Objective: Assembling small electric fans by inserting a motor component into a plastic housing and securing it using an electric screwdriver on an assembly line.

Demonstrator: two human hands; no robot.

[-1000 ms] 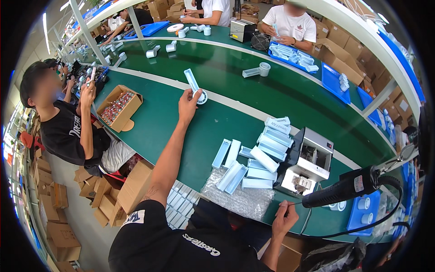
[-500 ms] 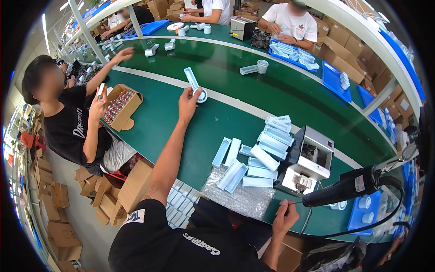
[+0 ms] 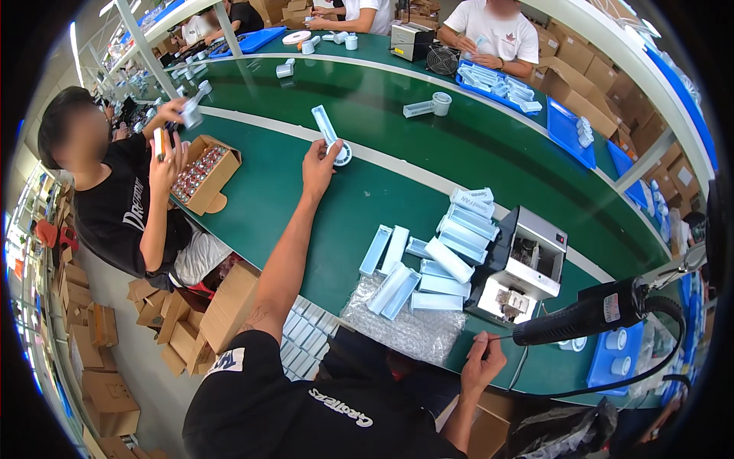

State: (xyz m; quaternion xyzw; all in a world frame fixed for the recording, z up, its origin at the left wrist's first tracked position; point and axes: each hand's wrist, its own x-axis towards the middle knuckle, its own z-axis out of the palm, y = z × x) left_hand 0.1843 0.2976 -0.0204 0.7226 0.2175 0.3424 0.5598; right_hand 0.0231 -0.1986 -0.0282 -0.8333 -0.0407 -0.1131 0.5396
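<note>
item, left hand (image 3: 318, 164): fingers clamped on one light-blue part (image 3: 325, 126), a trough-shaped handle with a round white ring at its lower end; we find it held above the bench (image 3: 256, 206), toward the far edge, handle tilted upward.

item, right hand (image 3: 483, 361): thumb and forefinger drawn together on the tip of a thin bit (image 3: 502, 337), which runs out of a black power tool (image 3: 581, 325) lying almost level, its cable curving away at the right.

item, just beyond the right hand: one silver-and-black machine (image 3: 527, 268), open on top, standing on the bench.

item, left of the machine: a loose pile of light-blue trough pieces (image 3: 449, 258), the nearest ones resting on a sheet of bubble wrap (image 3: 413, 340).

item, below the bench edge, beside the left arm: further trough pieces (image 3: 302, 340) in rows.

item, at right: a blue tray (image 3: 600, 359) bearing white cup-like parts (image 3: 616, 339).

item, at left: an open cardboard box (image 3: 218, 187) of small red-and-silver parts, near a co-worker in black (image 3: 126, 191), one of whose hands is at a blurred pale part (image 3: 191, 115).

item, past the bench: a green belt (image 3: 497, 153) carrying, among others, one ring-ended part (image 3: 428, 105); across it we note a co-worker in white (image 3: 493, 34).
</note>
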